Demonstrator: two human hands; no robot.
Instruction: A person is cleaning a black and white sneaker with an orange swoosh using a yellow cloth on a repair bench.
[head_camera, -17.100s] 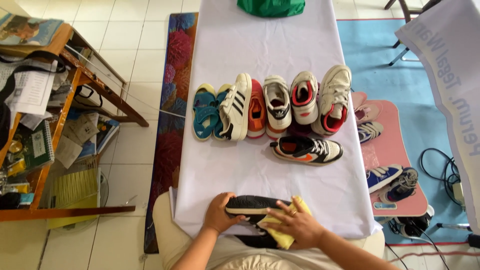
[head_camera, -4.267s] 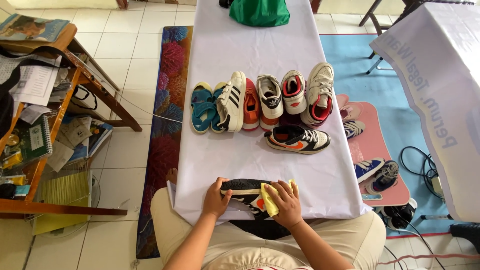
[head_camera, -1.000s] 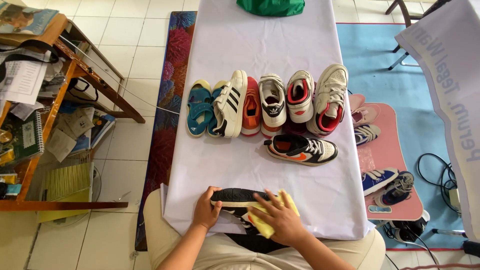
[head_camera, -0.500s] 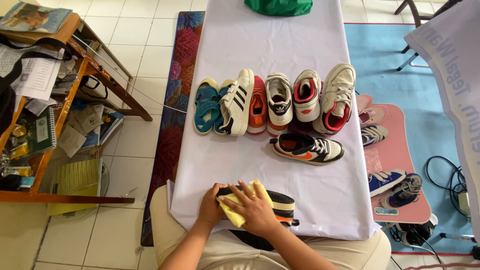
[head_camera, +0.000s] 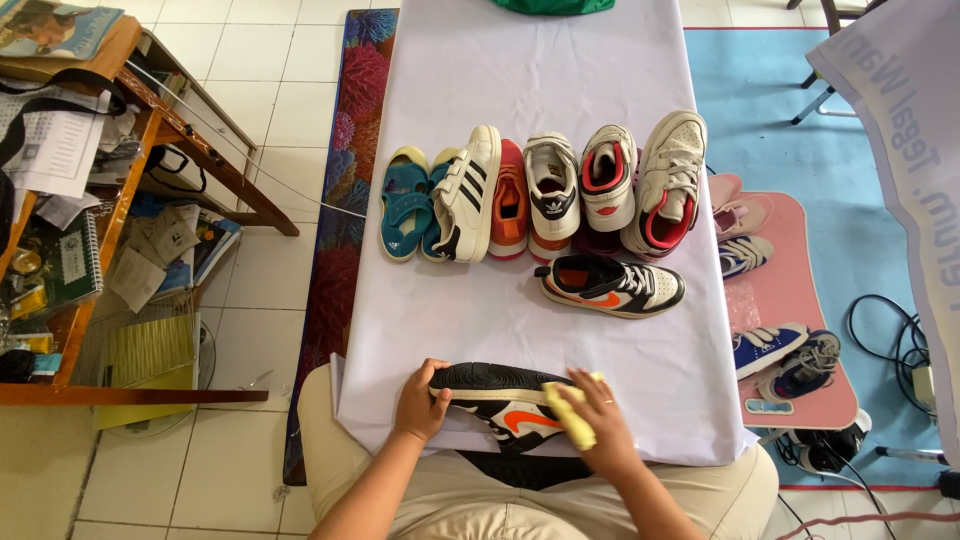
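Note:
A black, white and orange sneaker lies on its side at the near edge of the white-covered table, its black sole facing away from me. My left hand grips the left end of the shoe. My right hand holds a yellow cloth pressed against the shoe's right end. The matching sneaker lies flat farther up the table, to the right.
A row of several shoes and teal sandals stands across the table's middle. More shoes lie on a pink mat on the floor at right. A cluttered wooden desk is at left; cables at far right.
My right hand with the yellow cloth has slid from the shoe's left part to its right end. The left hand stays on the shoe.

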